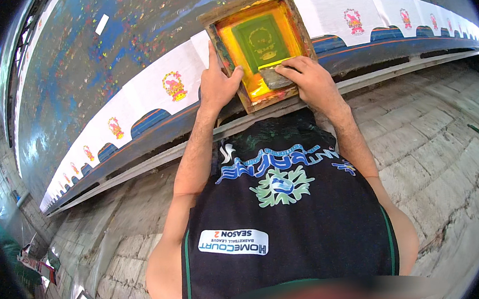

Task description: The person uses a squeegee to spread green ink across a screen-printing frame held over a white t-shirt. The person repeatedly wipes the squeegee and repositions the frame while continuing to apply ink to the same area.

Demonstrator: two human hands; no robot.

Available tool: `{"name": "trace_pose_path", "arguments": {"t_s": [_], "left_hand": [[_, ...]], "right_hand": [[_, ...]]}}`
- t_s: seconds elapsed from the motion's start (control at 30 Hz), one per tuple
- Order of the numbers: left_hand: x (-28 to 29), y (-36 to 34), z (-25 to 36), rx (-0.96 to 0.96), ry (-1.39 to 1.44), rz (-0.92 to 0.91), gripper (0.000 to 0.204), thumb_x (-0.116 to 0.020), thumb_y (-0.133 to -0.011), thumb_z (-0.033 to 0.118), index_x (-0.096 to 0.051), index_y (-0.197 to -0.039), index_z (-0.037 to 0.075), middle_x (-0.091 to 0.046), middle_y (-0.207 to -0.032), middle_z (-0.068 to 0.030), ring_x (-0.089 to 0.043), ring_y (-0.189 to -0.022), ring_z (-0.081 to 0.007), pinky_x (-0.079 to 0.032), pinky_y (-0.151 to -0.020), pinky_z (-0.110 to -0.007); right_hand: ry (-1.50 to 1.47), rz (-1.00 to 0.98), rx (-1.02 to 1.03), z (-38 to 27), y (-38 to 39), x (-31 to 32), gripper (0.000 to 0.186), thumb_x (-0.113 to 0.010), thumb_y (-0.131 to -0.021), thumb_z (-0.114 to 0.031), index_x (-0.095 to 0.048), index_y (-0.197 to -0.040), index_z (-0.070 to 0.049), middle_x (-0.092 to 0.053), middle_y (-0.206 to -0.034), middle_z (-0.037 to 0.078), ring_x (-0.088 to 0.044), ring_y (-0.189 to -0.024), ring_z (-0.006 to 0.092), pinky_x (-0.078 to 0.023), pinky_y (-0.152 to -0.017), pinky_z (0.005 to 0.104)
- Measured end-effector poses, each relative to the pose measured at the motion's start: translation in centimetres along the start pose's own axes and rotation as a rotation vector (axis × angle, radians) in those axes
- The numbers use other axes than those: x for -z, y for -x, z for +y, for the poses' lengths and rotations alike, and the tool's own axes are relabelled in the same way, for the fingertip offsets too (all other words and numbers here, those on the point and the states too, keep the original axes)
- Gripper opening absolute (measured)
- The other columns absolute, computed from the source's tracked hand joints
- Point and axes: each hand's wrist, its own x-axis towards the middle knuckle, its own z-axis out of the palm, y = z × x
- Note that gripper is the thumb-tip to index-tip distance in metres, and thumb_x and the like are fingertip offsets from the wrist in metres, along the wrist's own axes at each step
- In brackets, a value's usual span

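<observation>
A wooden screen-printing frame (301, 26) lies on the long table over the row of white cloth pieces (149, 97). Its mesh is smeared yellow and orange, with a dark green rectangle bearing a pale emblem in the middle. My left hand (217, 86) holds the frame's left side, index finger straight along the outer edge and thumb over the rim. In my right hand is a squeegee (276, 79), its yellow-inked edge resting on the mesh near the frame's close end. Bright yellow ink pools beside it. The cloth beneath the frame is hidden.
Cloth pieces with pink, red and yellow emblems (174, 87) run both ways along the paint-spattered table (128, 23). A pale rail (402, 72) borders its near edge. A small white scrap (102, 24) lies farther back. Block flooring (414, 152) extends behind me.
</observation>
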Motion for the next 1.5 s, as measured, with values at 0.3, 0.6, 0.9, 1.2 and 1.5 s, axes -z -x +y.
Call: {"name": "trace_pose_path", "arguments": {"t_s": [0.3, 0.6, 0.9, 1.2, 1.5], "left_hand": [[1.4, 0.5, -1.7, 0.004, 0.039, 0.011, 0.106, -0.078, -0.093, 0.026, -0.018, -0.177, 0.001, -0.083, -0.120, -0.0212, -0.083, -0.102, -0.0360, -0.065, -0.090, -0.044], [1.1, -0.2, -2.2, -0.057, 0.029, 0.012, 0.107, -0.078, -0.092, 0.028, -0.018, -0.176, 0.000, -0.082, -0.123, -0.0216, -0.083, -0.097, -0.0370, -0.066, -0.088, -0.044], [0.1, -1.1, -1.7, -0.007, -0.043, -0.009, 0.110, -0.077, -0.091, 0.033, -0.016, -0.175, -0.006, -0.082, -0.111, -0.0251, -0.083, -0.091, -0.0404, -0.066, -0.084, -0.047], [-3.6, -1.4, -0.4, -0.022, -0.047, -0.013, 0.111, -0.073, -0.092, 0.036, -0.014, -0.174, -0.009, -0.080, -0.097, -0.0289, -0.080, -0.088, -0.0477, -0.066, -0.083, -0.052], [-5.2, -1.9, 1.1, 0.027, 0.005, -0.031, 0.111, -0.074, -0.091, 0.037, -0.016, -0.176, -0.002, -0.080, -0.098, -0.0294, -0.079, -0.089, -0.0503, -0.064, -0.087, -0.056]], "right_hand": [[-0.022, -0.051, -0.106, -2.3, -1.3, -1.6, 0.052, -0.079, -0.084, -0.010, -0.073, -0.135, -0.008, -0.073, -0.117, 0.011, -0.071, -0.110, 0.0326, -0.060, -0.096, 0.0451], [-0.057, -0.395, 0.127, 0.0, -4.7, 0.9, 0.046, -0.070, -0.089, -0.003, -0.075, -0.134, -0.012, -0.076, -0.122, 0.015, -0.073, -0.116, 0.0356, -0.059, -0.101, 0.0491], [0.072, -0.140, 0.023, 4.8, -13.8, -1.9, 0.049, -0.062, -0.094, 0.004, -0.076, -0.137, -0.014, -0.076, -0.127, 0.014, -0.071, -0.123, 0.0374, -0.059, -0.106, 0.0492], [-0.011, -0.249, 0.064, 2.5, -0.7, 0.7, 0.053, -0.066, -0.087, 0.008, -0.077, -0.135, -0.012, -0.077, -0.129, 0.014, -0.072, -0.121, 0.0383, -0.059, -0.105, 0.0478], [0.019, -0.171, -0.038, 8.7, -9.0, 1.9, 0.049, -0.062, -0.094, 0.009, -0.075, -0.138, -0.010, -0.078, -0.130, 0.015, -0.072, -0.121, 0.0387, -0.059, -0.105, 0.0473]]}}
